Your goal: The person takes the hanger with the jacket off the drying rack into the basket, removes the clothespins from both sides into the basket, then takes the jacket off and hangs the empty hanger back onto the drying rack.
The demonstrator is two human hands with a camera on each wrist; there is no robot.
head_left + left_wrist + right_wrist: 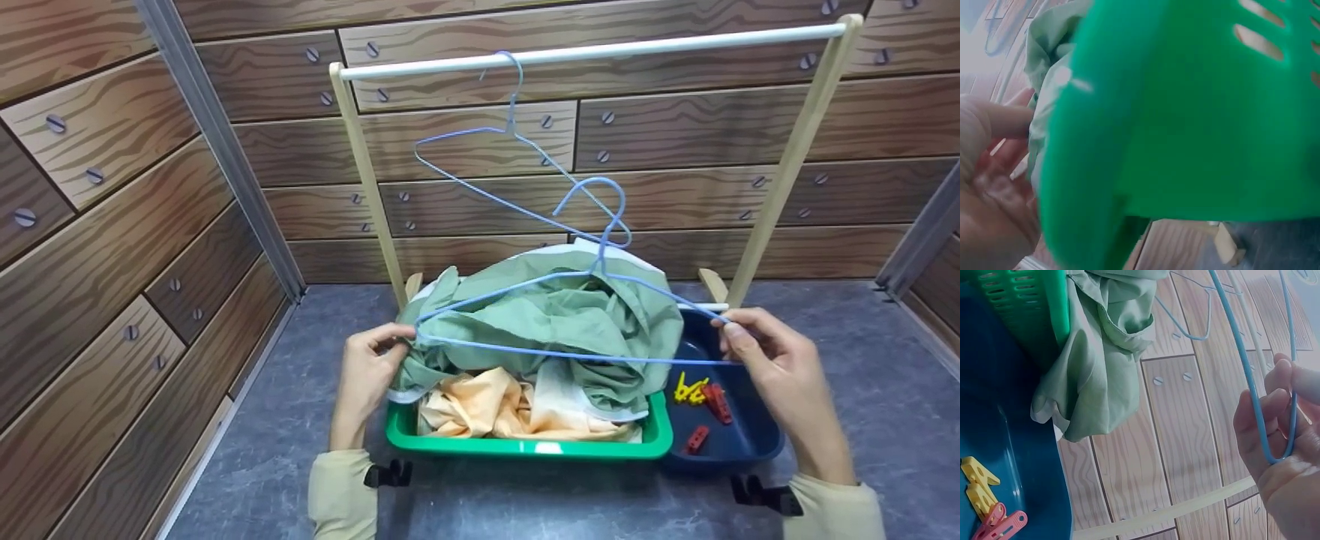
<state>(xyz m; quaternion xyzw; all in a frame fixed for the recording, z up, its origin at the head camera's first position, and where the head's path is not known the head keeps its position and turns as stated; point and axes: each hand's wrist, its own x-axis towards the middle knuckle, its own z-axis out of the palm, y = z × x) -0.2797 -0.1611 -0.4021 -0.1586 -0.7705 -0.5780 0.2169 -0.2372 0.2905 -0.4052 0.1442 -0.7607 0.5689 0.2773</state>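
A blue wire clothes hanger (525, 351) is held level over a green basket (529, 447), its hook upward. My right hand (784, 367) pinches the hanger's right end between thumb and fingers; in the right wrist view its looped end lies against the palm. At the opposite corner my left hand (371, 367) pinches the hanger's left end with thumb and index fingertip, close beside a crumpled green garment (540, 300). This garment is heaped in the basket behind the hanger. Peach and white cloth (487, 405) lies at the basket's front. The basket blocks much of the left wrist view.
Behind the basket stands a wooden rack with a white rail (660, 51). A second hanger (480, 191) hangs from it. To the basket's right, a dark blue tub (739, 442) holds yellow clothespins (688, 390) and red clothespins (718, 405). Wood-patterned walls (480, 150) enclose the grey table.
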